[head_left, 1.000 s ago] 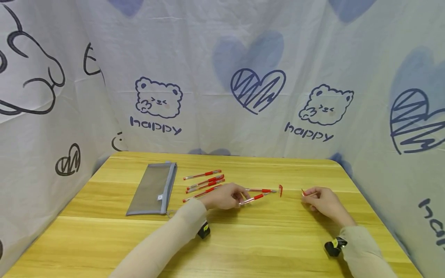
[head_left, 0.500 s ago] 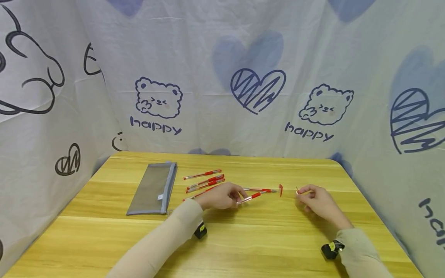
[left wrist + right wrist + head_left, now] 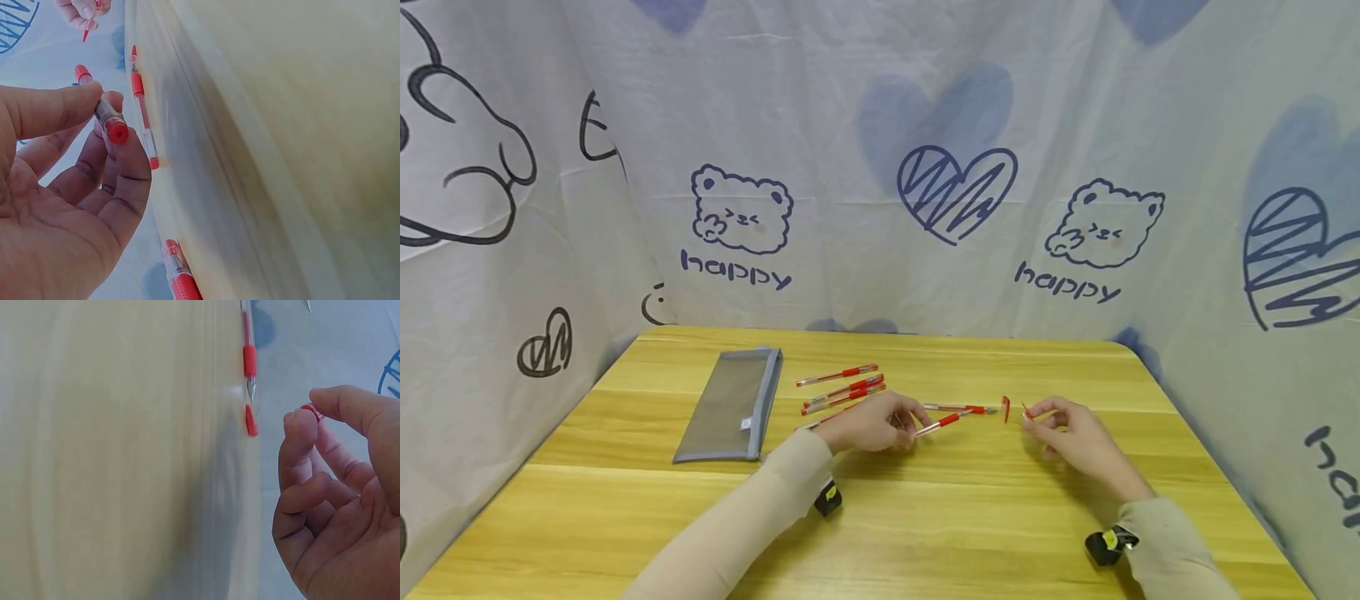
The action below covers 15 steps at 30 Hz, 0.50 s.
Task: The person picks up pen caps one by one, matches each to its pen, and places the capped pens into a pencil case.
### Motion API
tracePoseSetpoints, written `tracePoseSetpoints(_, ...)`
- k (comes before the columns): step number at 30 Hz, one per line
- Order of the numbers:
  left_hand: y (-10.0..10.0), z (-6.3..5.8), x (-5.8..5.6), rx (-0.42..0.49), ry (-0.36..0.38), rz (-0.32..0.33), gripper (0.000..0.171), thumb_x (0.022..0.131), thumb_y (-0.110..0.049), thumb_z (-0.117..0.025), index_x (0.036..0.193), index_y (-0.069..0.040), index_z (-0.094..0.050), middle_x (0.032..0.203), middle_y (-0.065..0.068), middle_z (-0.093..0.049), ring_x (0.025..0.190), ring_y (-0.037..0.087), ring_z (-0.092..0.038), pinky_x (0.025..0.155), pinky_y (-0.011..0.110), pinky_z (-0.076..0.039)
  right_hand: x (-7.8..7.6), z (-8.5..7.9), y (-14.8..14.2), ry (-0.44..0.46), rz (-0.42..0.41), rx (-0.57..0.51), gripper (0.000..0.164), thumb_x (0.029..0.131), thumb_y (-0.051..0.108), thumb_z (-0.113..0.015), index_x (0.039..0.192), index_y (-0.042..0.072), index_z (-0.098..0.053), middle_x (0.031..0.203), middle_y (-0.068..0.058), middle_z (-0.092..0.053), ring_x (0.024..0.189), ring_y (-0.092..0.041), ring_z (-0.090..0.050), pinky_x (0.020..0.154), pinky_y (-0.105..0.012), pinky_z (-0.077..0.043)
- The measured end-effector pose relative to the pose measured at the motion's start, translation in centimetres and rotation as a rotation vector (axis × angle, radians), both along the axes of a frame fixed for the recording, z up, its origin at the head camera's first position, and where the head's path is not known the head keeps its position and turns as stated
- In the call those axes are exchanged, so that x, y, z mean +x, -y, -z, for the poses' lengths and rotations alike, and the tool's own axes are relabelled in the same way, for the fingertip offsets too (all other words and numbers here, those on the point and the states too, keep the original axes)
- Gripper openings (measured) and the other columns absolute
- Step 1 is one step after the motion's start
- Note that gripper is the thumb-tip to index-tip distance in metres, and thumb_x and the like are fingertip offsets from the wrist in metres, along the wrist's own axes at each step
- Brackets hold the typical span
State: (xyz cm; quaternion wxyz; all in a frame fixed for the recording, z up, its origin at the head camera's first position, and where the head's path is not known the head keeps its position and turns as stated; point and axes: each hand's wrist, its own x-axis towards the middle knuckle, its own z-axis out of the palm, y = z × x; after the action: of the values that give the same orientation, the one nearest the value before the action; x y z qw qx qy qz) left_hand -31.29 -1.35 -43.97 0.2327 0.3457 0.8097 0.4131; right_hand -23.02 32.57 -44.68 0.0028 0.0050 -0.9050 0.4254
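My left hand (image 3: 878, 422) pinches an uncapped red gel pen (image 3: 950, 420) near its rear end, between thumb and fingers. The tip points right, toward the other hand. In the left wrist view, the red end plug (image 3: 117, 131) of this pen faces the camera. My right hand (image 3: 1075, 435) pinches a small clear and red pen cap (image 3: 310, 411) between thumb and forefinger, partly hidden by the fingertips. A gap separates cap and pen tip. Behind the held pen, a second uncapped red pen (image 3: 979, 409) lies on the table, with a loose red cap (image 3: 1006, 409) beside its tip.
Left of the left hand lie several capped red pens (image 3: 842, 392), one partly covered by the hand. A grey mesh zip pouch (image 3: 722, 408) lies flat farther left. The wooden table (image 3: 970, 533) ends at a printed curtain (image 3: 850, 292) at the back.
My right hand has moved left with the pen cap, closer to the held pen's tip. The left hand has shifted slightly left, still holding its pen.
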Motion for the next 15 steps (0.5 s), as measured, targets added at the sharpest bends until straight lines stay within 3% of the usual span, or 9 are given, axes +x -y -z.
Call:
tracePoseSetpoints(7, 0.2, -0.2, 0.3, -0.001, -0.016, -0.002, 0.029, 0.100, 0.004, -0.066, 0.123, -0.009, -0.076, 0.097, 0.009, -0.072, 0.082, 0.020, -0.065, 0.070, 0.028, -0.054, 0.5, -0.4, 1.5, -0.009, -0.047, -0.024, 0.028, 0.104, 0.020, -0.073, 0.122, 0.000, -0.065, 0.098, -0.017, -0.072, 0.068, -0.023, -0.069, 0.062, -0.032, -0.058)
tracePoseSetpoints(15, 0.3, -0.2, 0.8, 0.016, -0.041, 0.023, 0.026, 0.101, 0.004, -0.065, 0.121, -0.007, -0.077, 0.098, 0.019, -0.072, 0.075, 0.017, -0.058, 0.066, 0.025, -0.050, 1.1, -0.7, 3.1, 0.012, -0.076, -0.058, 0.026, 0.102, 0.017, -0.074, 0.122, 0.002, -0.065, 0.097, -0.014, -0.069, 0.071, -0.025, -0.070, 0.063, -0.033, -0.060)
